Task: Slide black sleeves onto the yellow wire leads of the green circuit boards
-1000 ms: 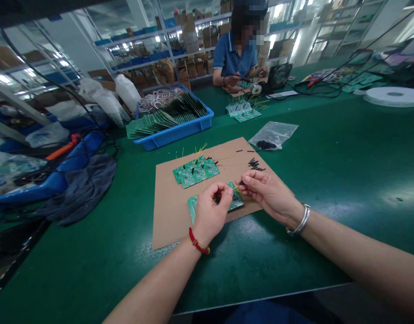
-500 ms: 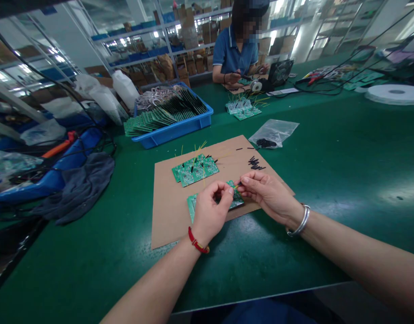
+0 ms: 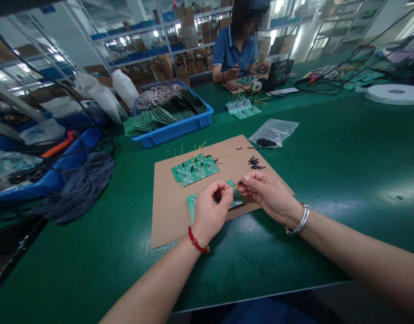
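Two bare hands are at work in the head view, both over one green circuit board [image 3: 236, 195] lying on a cardboard sheet [image 3: 169, 216]. The left hand [image 3: 211, 211], with a red cord bracelet [image 3: 196, 240] at the wrist, is clenched over the board, its fingers closed at the board's upper edge. The right hand [image 3: 267, 195], with a silver bangle [image 3: 298, 220], is pinching a short black piece [image 3: 239, 183] between thumb and forefinger at the board's 2 o'clock corner, beside a thin yellow wire [image 3: 236, 186].

At 11 o'clock on the sheet lie two more boards [image 3: 195, 171] fitted with yellow wires. Loose black pieces [image 3: 256, 163] lie at 1 o'clock. Further out are a clear plastic bag [image 3: 273, 132] at 1 o'clock, a blue tray [image 3: 169, 135] of stacked boards at 11 o'clock, and a co-worker [image 3: 235, 54] in a blue polo shirt at 12 o'clock.
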### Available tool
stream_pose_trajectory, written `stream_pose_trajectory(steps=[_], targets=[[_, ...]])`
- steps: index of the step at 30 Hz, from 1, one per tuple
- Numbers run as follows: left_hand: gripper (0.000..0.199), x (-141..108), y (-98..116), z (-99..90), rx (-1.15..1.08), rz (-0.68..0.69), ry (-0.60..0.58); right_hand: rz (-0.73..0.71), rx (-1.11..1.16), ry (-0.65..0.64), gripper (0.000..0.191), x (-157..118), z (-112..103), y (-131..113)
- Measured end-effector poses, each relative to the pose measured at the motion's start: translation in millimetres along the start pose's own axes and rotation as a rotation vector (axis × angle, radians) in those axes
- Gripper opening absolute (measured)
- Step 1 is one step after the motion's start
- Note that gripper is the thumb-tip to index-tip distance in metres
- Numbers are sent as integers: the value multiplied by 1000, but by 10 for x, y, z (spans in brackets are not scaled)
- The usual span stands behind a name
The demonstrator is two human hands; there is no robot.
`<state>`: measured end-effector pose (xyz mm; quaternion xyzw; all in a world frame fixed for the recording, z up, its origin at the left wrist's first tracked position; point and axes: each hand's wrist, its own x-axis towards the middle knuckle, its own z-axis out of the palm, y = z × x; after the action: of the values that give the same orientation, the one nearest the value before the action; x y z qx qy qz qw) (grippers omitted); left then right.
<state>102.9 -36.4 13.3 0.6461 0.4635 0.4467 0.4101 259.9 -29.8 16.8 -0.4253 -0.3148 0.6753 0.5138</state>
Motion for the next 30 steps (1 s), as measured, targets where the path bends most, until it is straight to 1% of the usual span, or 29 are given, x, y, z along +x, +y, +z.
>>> stream_pose_trajectory(steps=[11, 18, 24, 30], targets=[[17, -1, 5, -2, -2, 12, -3, 5, -2, 8, 27, -4, -3, 14], [17, -2, -7, 5, 4, 9, 16, 16, 5, 14, 27, -9, 11, 10], [17, -7, -6, 1, 22, 15, 0, 15, 8, 22, 28, -6, 14, 19], [17, -9, 4, 5, 41, 12, 20, 1, 25, 33, 29, 8, 10, 18]])
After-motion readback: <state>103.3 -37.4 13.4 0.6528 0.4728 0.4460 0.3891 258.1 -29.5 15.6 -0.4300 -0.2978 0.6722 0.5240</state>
